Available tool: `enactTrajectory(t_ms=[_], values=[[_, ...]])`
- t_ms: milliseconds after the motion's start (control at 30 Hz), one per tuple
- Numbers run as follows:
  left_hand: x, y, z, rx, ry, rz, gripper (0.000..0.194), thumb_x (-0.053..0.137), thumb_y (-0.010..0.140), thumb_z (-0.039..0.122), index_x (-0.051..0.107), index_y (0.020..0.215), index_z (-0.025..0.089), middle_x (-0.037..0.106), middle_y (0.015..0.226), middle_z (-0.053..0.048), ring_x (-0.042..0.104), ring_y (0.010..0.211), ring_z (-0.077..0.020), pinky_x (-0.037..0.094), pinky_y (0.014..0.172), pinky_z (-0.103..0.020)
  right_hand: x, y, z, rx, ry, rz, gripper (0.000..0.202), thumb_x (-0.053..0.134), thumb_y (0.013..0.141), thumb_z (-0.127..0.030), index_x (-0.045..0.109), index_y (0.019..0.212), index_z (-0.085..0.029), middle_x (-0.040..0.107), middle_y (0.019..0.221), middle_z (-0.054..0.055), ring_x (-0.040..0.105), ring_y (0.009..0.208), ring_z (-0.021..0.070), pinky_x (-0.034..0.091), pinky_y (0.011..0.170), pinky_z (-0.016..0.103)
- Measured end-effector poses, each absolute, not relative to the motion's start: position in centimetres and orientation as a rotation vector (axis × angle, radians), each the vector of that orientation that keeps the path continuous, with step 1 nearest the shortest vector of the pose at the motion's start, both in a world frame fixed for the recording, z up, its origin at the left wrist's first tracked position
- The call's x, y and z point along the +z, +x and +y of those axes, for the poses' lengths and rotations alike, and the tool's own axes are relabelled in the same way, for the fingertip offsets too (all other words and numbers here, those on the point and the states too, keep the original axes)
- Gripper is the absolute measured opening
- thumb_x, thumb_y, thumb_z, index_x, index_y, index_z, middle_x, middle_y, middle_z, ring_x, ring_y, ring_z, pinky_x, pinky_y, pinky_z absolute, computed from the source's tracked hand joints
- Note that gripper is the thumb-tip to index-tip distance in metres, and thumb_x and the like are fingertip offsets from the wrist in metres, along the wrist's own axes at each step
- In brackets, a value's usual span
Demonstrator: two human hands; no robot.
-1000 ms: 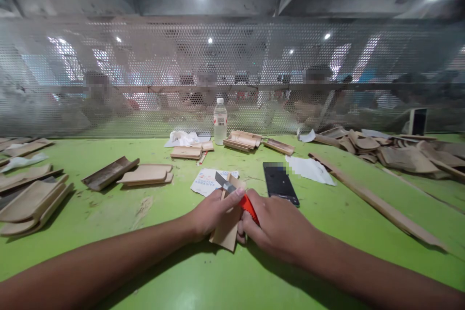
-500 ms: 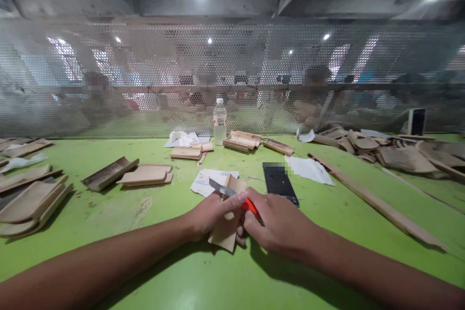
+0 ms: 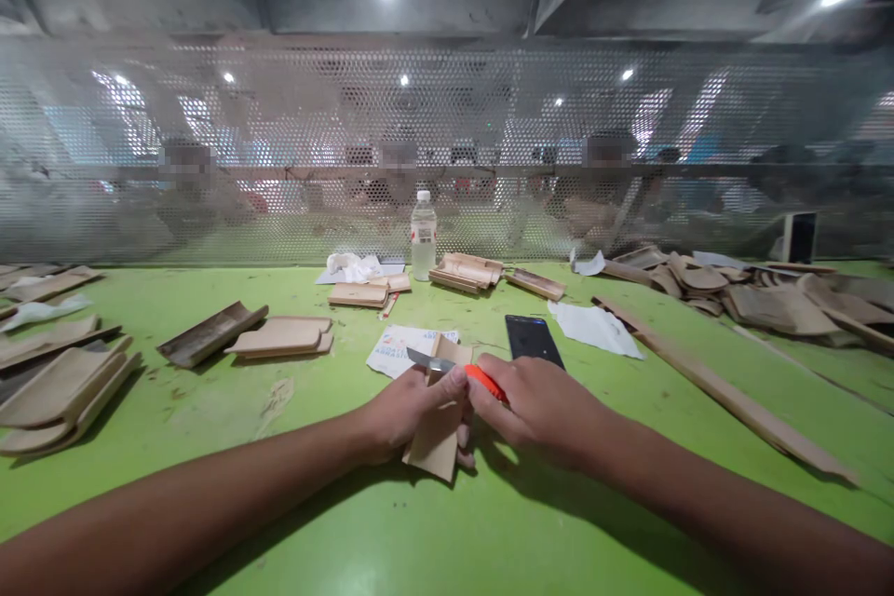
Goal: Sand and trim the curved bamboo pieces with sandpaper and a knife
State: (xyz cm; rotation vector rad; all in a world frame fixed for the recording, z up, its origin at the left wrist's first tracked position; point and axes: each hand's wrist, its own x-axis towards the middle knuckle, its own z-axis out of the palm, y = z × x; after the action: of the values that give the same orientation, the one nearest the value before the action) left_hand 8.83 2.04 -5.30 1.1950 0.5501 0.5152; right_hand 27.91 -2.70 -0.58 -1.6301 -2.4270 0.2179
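In the head view, my left hand is closed around a flat tan bamboo piece, its fingers curling under the far side. My right hand grips the orange handle of a utility knife. The bare blade points left and lies across the upper part of the piece, above my left thumb. That thumb rests near the front of the handle. Beneath the piece's top end is a printed sheet of sandpaper, white side up. A dark phone lies just beyond my right hand and is partly hidden by it.
Curved bamboo pieces lie at left and in a heap at right. A long strip slants across the right side. A water bottle stands before the perforated metal screen; people sit behind it.
My right hand and the knife have shifted slightly, the handle now lying flatter. The phone's screen has changed in look. The bamboo piece stays in my left hand.
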Motion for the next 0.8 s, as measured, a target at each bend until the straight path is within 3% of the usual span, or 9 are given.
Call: enactTrajectory(t_ms=[300,567,700,800], values=[[-4.80,8.98,1.90,0.500,1.218,0.533,0.068,0.062,0.082,0.080,0.063,0.070,0.012,0.064,0.058,-0.010,0.068,0.055,-0.0209,0.060,0.057,-0.034,-0.92,27.77,-2.46,0.231,-1.632,-2.410,0.037,0.034,0.105,-0.041,0.060,0.097,-0.016,0.058,0.067,0.002,0.042,0.055,0.0140,0.018,0.056,0.030],[-5.04,8.77,2.10,0.470,1.174,0.560,0.069,0.064,0.080,0.080,0.065,0.071,0.011,0.066,0.059,-0.010,0.069,0.055,-0.0210,0.060,0.056,-0.032,-0.82,27.65,-2.68,0.287,-1.558,-2.430,0.036,0.034,0.104,-0.040,0.060,0.096,-0.016,0.061,0.069,0.003,0.044,0.055,0.0144,0.023,0.054,0.029],[-5.31,8.65,2.11,0.451,1.172,0.538,0.066,0.070,0.078,0.076,0.068,0.074,0.011,0.067,0.062,-0.010,0.070,0.057,-0.0211,0.060,0.056,-0.031,-0.25,27.78,-2.67,0.457,-1.541,-2.454,0.027,0.046,0.098,-0.037,0.063,0.089,-0.018,0.061,0.066,0.001,0.043,0.052,0.0121,0.026,0.052,0.027],[-5.54,8.72,2.04,0.474,1.229,0.509,0.062,0.072,0.080,0.072,0.069,0.076,0.011,0.068,0.062,-0.010,0.070,0.057,-0.0211,0.061,0.058,-0.033,-0.21,27.85,-2.34,0.372,-1.653,-2.492,0.019,0.055,0.089,-0.032,0.063,0.078,-0.019,0.057,0.061,0.000,0.039,0.050,0.0117,0.023,0.051,0.028]])
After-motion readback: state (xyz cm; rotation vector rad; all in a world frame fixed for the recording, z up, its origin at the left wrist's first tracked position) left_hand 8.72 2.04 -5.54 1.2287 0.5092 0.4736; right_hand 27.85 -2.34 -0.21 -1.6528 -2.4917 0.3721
